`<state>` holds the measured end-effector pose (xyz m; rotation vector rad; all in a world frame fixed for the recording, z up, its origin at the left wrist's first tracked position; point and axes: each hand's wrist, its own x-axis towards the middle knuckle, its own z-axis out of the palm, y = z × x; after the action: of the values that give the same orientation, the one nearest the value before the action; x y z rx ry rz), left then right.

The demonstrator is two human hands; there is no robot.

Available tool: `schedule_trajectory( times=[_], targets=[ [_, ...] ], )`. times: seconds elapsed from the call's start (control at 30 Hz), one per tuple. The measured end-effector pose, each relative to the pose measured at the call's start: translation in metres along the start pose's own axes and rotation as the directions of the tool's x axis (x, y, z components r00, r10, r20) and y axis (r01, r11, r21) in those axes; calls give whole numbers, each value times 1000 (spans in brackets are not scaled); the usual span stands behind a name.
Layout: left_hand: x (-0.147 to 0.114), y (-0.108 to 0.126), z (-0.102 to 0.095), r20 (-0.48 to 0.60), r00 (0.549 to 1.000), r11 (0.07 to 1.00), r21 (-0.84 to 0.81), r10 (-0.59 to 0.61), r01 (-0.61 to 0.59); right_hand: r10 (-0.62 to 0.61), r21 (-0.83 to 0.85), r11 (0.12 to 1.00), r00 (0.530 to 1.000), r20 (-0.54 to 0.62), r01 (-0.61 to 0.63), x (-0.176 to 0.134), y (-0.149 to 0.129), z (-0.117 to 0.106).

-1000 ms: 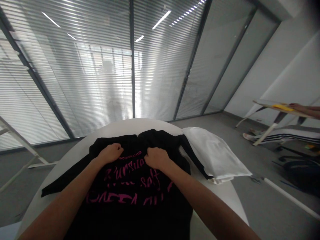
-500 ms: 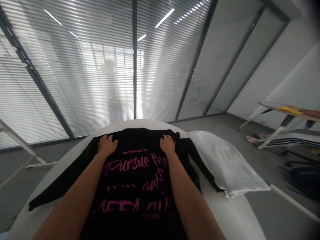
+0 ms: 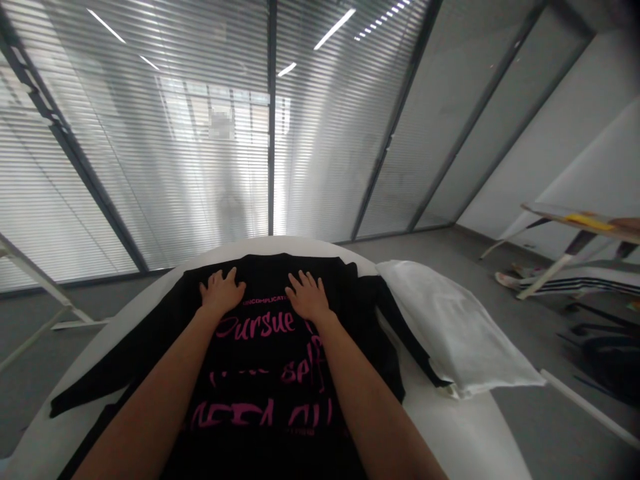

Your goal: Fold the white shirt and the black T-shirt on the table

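Observation:
A black long-sleeved shirt (image 3: pixel 265 277) with pink lettering lies spread over a white rounded table (image 3: pixel 475 433), its sleeves reaching out to both sides. My left hand (image 3: pixel 223 292) rests on the upper left of the shirt, open with fingers spread. Right of it, my right hand (image 3: pixel 308 297) lies open on the chest, its fingers over the end of the small top line of print. Both forearms cross the shirt and cover parts of the lettering. Neither hand grips the cloth.
A white folded cloth or bag (image 3: pixel 450 320) lies at the table's right side, against the right cuff. Beyond the table stands a glass wall with blinds (image 3: pixel 320 153). Another table (image 3: pixel 565 217) with things on it is at the right, and a white metal frame (image 3: pixel 50 280) at the left.
My right hand has moved left from the right shoulder toward the middle of the chest, and its fingers have spread. My left hand has shifted slightly right and opened wider.

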<state>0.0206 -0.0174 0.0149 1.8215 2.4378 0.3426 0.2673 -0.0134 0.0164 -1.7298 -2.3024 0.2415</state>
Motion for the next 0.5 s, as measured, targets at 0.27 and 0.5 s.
schedule_trajectory(
  times=[0.27, 0.5],
  targets=[
    [24, -47, -3, -24, 999, 999, 43, 23, -22, 95, -45, 995, 995, 44, -93, 0, -1, -2],
    [31, -58, -18, -95, 995, 997, 74, 35, -28, 125, -28, 992, 992, 18, -125, -2, 0, -2]
  ],
)
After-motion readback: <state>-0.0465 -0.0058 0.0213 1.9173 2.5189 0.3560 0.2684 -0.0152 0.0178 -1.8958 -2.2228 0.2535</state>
